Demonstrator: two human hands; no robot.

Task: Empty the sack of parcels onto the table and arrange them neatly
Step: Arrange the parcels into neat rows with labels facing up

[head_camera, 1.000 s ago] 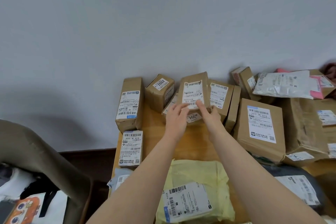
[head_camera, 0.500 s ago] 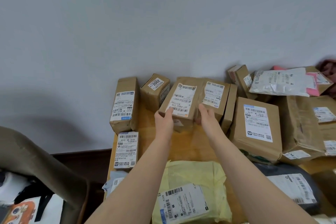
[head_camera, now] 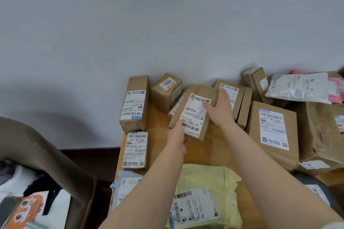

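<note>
Although most parcels lie on the wooden table against the far wall, one brown box is held tilted in the middle of the far row, its near end raised off the wood and its far left part resting on a flatter parcel beneath it. The box is pinched at its near left corner by the left hand, the thumb laid on the white label and at least one finger curled underneath. The right hand is laid on the far right part of the top face, fingers straight and pressed together, thumb spread onto the label; whether the fingertips hook over the far edge cannot be told. The box is flanked by a small box marked 2002 on the left and a labelled box just behind the right hand; a large box stands further right and a yellow mailer lies at the near edge. Taped cardboard of this kind is judged stiff and fairly light, so it can be squeezed without harm, though the glossy label and tape are likely to be slippery. A hold on two opposite bare cardboard edges is therefore thought safer than one on the label, and a level set-down is called for so that the parcel beneath is not dragged askew.
</note>
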